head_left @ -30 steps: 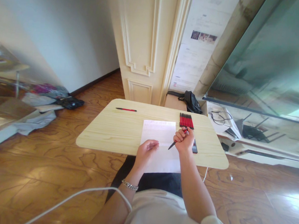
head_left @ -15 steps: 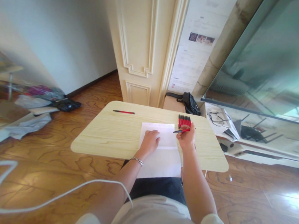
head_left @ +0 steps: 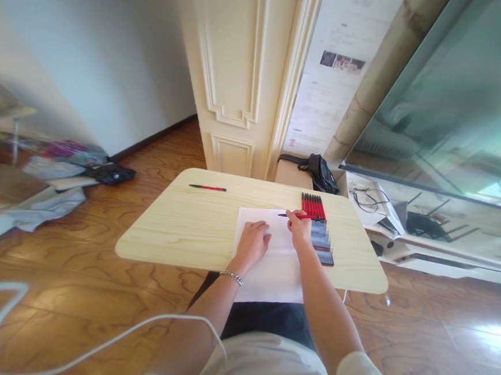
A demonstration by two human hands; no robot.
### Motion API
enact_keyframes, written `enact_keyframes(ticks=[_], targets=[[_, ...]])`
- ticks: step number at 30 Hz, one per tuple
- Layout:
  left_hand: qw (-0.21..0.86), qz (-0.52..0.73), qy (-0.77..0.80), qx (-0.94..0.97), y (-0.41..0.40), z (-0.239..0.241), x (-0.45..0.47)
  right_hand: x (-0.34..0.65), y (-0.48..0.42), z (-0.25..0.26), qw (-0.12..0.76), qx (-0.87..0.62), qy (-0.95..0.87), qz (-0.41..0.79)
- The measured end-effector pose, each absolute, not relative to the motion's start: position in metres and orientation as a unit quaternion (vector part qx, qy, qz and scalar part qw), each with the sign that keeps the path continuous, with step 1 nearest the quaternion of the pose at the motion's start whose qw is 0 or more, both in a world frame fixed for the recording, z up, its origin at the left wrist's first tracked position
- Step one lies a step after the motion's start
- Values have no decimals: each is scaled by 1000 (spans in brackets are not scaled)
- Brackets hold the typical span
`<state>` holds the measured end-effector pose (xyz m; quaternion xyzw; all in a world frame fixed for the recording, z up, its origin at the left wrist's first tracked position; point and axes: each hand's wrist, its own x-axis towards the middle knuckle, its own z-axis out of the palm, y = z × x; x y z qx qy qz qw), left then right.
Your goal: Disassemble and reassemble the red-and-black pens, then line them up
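A white sheet of paper (head_left: 276, 270) lies on the pale wooden table (head_left: 178, 228), its near end hanging over the front edge. My left hand (head_left: 254, 241) rests flat on the sheet's left part, fingers out. In my right hand (head_left: 300, 229) is a red and black pen (head_left: 302, 216), held nearly level above the sheet's upper right, its dark tip pointing left. Several matching pens (head_left: 313, 206) lie side by side just beyond that hand. A phone (head_left: 324, 251) with a lit screen is partly covered by my right hand and forearm.
One more red and black pen (head_left: 207, 187) lies alone at the table's far left. Behind the table are a black bag (head_left: 319, 172) and a white box with a dark cable (head_left: 369, 198). A white cord (head_left: 135, 330) crosses at lower left.
My right hand has moved left over the paper with the pen, uncovering the phone. My left hand stays on the sheet, with only a slight shift.
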<state>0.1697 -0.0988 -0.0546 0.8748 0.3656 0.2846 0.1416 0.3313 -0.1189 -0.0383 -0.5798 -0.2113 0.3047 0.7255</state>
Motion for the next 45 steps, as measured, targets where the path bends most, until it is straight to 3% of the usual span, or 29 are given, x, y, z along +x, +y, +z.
enact_keyframes(ticks=[10, 30, 36, 45], targets=[[152, 279, 370, 873, -100, -55, 170, 330, -118, -56, 573, -715, -349, 196], [165, 278, 370, 871, -100, -52, 170, 324, -120, -48, 513, -753, -372, 174], [165, 268, 376, 872, -101, -50, 169, 323, -119, -47, 548, -733, -352, 198], [159, 257, 375, 876, -101, -48, 169, 323, -131, -25, 779, -471, -164, 380]])
